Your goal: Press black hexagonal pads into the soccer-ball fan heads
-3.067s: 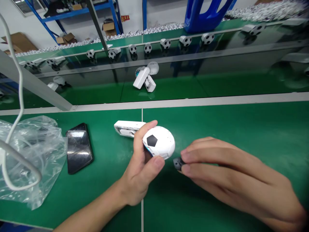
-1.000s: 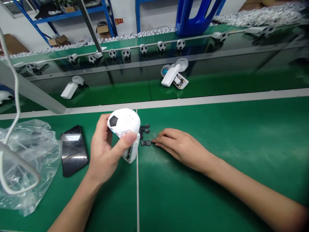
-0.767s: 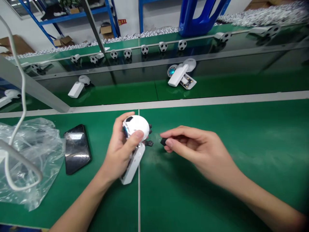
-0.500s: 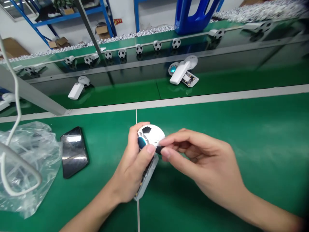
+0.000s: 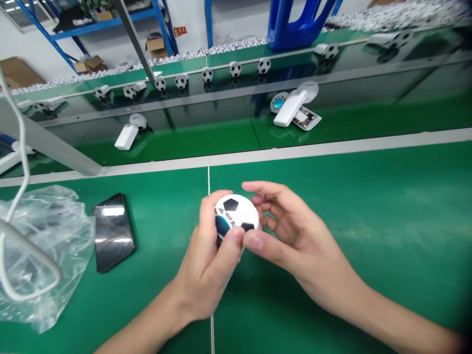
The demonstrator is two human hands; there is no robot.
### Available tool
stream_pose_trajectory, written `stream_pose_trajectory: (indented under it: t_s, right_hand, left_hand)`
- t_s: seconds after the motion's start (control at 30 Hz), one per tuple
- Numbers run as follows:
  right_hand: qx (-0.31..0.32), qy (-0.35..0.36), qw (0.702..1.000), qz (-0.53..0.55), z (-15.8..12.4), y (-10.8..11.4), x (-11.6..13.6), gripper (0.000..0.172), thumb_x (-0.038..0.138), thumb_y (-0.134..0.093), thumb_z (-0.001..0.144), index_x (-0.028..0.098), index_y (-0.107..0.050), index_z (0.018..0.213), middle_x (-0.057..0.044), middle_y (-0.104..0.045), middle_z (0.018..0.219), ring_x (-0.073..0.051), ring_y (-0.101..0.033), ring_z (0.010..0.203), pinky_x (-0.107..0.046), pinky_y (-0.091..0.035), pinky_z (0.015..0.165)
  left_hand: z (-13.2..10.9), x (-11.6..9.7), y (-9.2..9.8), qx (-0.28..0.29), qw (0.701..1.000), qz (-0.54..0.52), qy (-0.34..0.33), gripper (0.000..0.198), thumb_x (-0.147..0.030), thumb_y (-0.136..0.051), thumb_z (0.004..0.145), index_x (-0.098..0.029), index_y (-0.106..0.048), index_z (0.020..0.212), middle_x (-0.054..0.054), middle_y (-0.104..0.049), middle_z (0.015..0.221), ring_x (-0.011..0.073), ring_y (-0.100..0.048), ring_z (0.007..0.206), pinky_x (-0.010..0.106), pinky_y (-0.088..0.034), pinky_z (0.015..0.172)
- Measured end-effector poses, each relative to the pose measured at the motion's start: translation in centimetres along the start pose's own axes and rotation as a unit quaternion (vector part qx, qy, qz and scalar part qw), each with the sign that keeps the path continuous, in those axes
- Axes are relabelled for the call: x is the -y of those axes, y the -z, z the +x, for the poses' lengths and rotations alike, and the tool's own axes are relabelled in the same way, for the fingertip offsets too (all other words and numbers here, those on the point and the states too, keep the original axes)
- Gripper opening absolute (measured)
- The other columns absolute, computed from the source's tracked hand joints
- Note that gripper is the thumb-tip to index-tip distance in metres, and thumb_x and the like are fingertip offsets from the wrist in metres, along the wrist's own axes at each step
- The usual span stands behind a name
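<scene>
My left hand [image 5: 206,260] is closed around a white football-patterned device [image 5: 239,206], thumb in front and fingers behind. The device has a round head with black pentagons and a dark blue disc [image 5: 222,225] on its left side. Its handle slants down, mostly hidden behind my left hand. My right hand [image 5: 295,236] is at the head's right edge, with thumb and index finger spread apart. The right thumb tip is close to the lower black pentagon [image 5: 247,226]; whether it touches is unclear. The other right fingers curl beside the head, partly hidden.
A black phone [image 5: 114,233] lies on the green table at left, beside a clear plastic bag [image 5: 47,246] and white cable [image 5: 25,147]. Beyond a pale rail, a green belt carries white device parts [image 5: 127,136] and an opened device [image 5: 295,108]. Football-patterned pieces [image 5: 207,74] line a ledge.
The black piece pinched in my right fingers is gone from them; a black pentagon now shows at that spot on the head. My right fingers have spread. Belt parts shifted right.
</scene>
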State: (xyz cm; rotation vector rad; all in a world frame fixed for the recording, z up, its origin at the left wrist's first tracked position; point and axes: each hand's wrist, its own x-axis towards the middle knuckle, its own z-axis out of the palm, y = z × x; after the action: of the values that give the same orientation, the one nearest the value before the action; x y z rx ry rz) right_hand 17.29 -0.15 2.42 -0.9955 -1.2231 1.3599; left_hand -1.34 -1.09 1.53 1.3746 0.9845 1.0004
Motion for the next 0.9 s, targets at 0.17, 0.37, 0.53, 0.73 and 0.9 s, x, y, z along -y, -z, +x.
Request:
stream_pose_trajectory:
  t_s: [0.17, 0.37, 0.53, 0.73, 0.9]
  right_hand:
    - [0.084, -0.138, 0.979, 0.128, 0.2, 0.0, 0.2, 0.063, 0.036, -0.094, 0.090, 0.035, -0.070, 0.149, -0.003, -0.077, 0.139, -0.020, -0.074, 0.128, -0.031, -0.064, 0.107]
    - [0.064, -0.118, 0.982, 0.131, -1.4, -0.9, 0.8, 0.056, 0.031, -0.094, 0.089, 0.047, -0.078, 0.140, 0.004, -0.080, 0.138, -0.024, -0.073, 0.130, -0.044, -0.054, 0.123]
    - [0.046, -0.083, 0.992, 0.082, -2.1, -0.9, 1.0, 0.057, 0.029, -0.099, 0.083, 0.052, -0.080, 0.132, 0.006, -0.084, 0.126, -0.026, -0.076, 0.126, -0.047, -0.057, 0.119]
    - [0.122, -0.019, 0.992, -0.007, 1.8, 2.6, -0.6, 0.046, 0.047, -0.076, 0.105, 0.036, -0.069, 0.150, -0.005, -0.076, 0.146, -0.026, -0.078, 0.127, -0.042, -0.068, 0.102]
    - [0.080, 0.185, 0.897, -0.393, 4.6, 5.2, -3.1, 0.024, 0.027, -0.067, 0.111, 0.021, -0.078, 0.131, -0.012, -0.081, 0.131, -0.030, -0.076, 0.122, -0.050, -0.063, 0.104]
  left_hand:
    - [-0.3, -0.1, -0.3, 0.012, 0.999, -0.029, -0.012, 0.038, -0.054, -0.055, 0.114, -0.041, -0.053, 0.149, 0.000, -0.064, 0.129, 0.0198, -0.061, 0.111, 0.032, -0.053, 0.095]
    - [-0.6, -0.4, -1.6, -0.008, 0.993, -0.021, -0.115, 0.054, -0.044, -0.081, 0.101, -0.043, -0.053, 0.147, -0.004, -0.061, 0.100, 0.0124, -0.057, 0.079, 0.025, -0.053, 0.071]
    - [-1.1, -0.1, -2.2, -0.045, 0.982, 0.034, -0.180, 0.060, -0.043, -0.081, 0.101, -0.043, -0.050, 0.152, -0.005, -0.059, 0.092, 0.0105, -0.051, 0.067, 0.025, -0.049, 0.063]
    - [-0.5, -1.1, 0.1, -0.061, 0.993, -0.093, 0.031, 0.060, -0.045, -0.089, 0.093, -0.038, -0.059, 0.144, 0.002, -0.070, 0.123, 0.0177, -0.073, 0.093, 0.025, -0.062, 0.077]
    - [0.8, -2.9, 2.8, -0.158, 0.964, -0.199, 0.082, 0.055, -0.038, -0.085, 0.092, -0.029, -0.063, 0.142, 0.005, -0.077, 0.109, 0.0205, -0.076, 0.085, 0.027, -0.066, 0.070]
